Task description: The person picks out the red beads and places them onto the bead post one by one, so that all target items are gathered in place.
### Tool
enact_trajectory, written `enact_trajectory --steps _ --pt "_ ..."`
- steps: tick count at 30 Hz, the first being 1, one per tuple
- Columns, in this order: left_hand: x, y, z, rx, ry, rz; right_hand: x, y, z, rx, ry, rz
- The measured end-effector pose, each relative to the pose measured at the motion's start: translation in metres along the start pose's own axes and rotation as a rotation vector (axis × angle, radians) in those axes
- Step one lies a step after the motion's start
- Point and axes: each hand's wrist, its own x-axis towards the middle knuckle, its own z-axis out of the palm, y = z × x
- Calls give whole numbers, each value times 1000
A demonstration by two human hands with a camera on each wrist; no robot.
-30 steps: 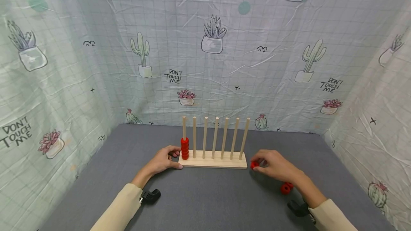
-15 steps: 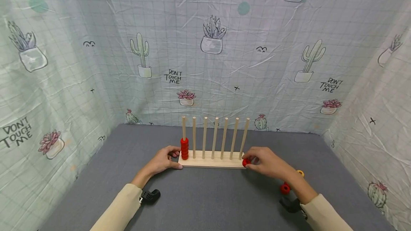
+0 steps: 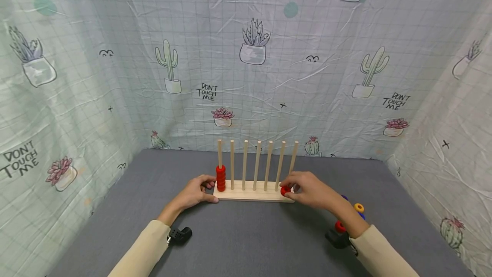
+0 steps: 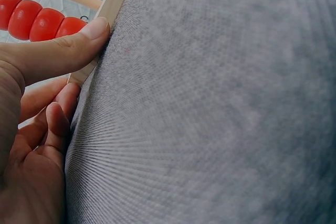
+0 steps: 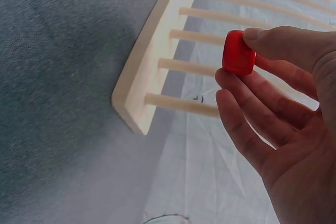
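A pale wooden peg board [image 3: 250, 194] with a row of several upright dowels stands on the grey table. Red beads [image 3: 221, 178] are stacked on its leftmost dowel, seen also as red beads [image 4: 47, 23] in the left wrist view. My left hand [image 3: 194, 191] grips the board's left end, thumb at the front edge, the other fingers round the end. My right hand [image 3: 310, 190] pinches one red bead [image 5: 239, 53] between thumb and fingertips. In the head view that bead appears in front of the rightmost dowels; the right wrist view shows it off the dowels.
Beside my right forearm lie loose beads: a red bead [image 3: 340, 226], a yellow bead [image 3: 358, 207] and blue ones, partly hidden by the arm. A patterned cloth [image 3: 253, 97] hangs behind and along both sides of the grey tabletop [image 3: 246, 238].
My right hand has moved left with the red bead, from beyond the board's right end to over it. Yellow and blue beads have come into sight behind the forearm. The left hand stays put.
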Motion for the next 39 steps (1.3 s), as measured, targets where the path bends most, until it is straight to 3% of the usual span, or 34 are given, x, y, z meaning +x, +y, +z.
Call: enact_trajectory --steps 39 --pt "0 0 0 15 4 -8 51 -46 -10 -30 7 -106"
